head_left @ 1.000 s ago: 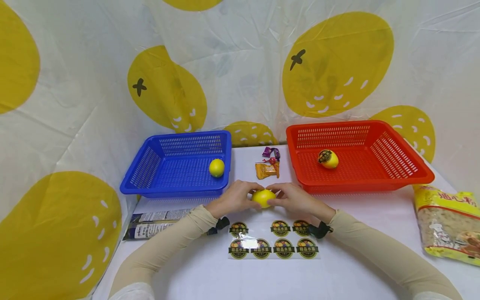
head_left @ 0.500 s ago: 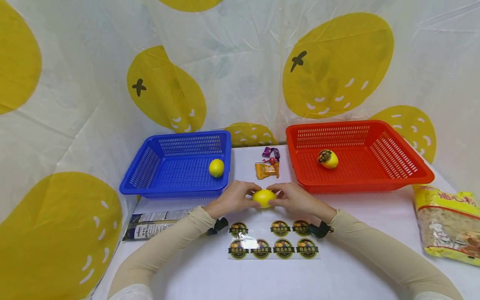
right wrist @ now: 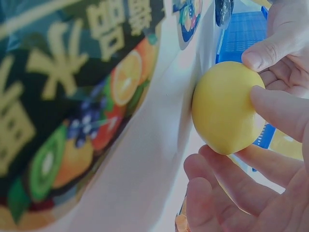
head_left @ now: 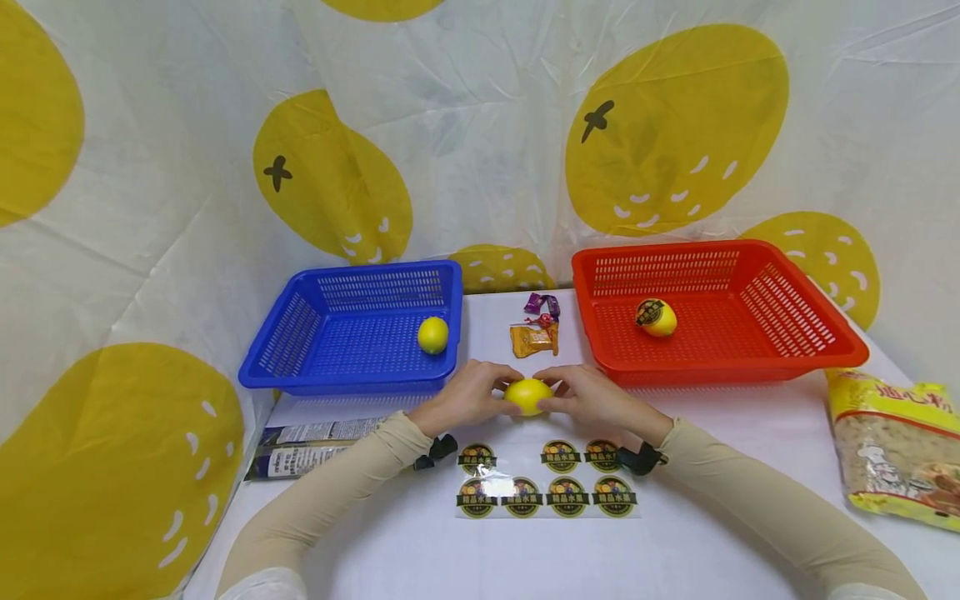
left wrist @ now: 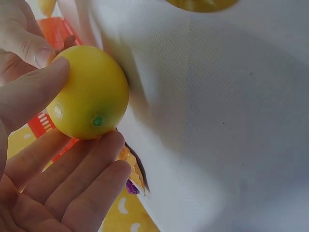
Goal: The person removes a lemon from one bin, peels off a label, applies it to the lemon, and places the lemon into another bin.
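A yellow lemon (head_left: 528,397) sits low over the white table, with a hand at each end. My left hand (head_left: 474,393) pinches its left end between thumb and fingers. From the other side my right hand (head_left: 588,398) grips the right end the same way. The left wrist view shows a small green spot on the lemon (left wrist: 91,96), near the fingertips. Just in front of the hands lies a clear sheet of round dark fruit stickers (head_left: 567,497), with a gap in its upper row. One sticker (right wrist: 82,106) looms large in the right wrist view.
A blue basket (head_left: 348,386) at back left holds a plain lemon (head_left: 433,336). The red basket (head_left: 720,371) at back right has a stickered lemon (head_left: 660,319). Wrapped sweets (head_left: 534,340) lie between them. Long packets (head_left: 300,461) are left, a food bag (head_left: 892,450) right.
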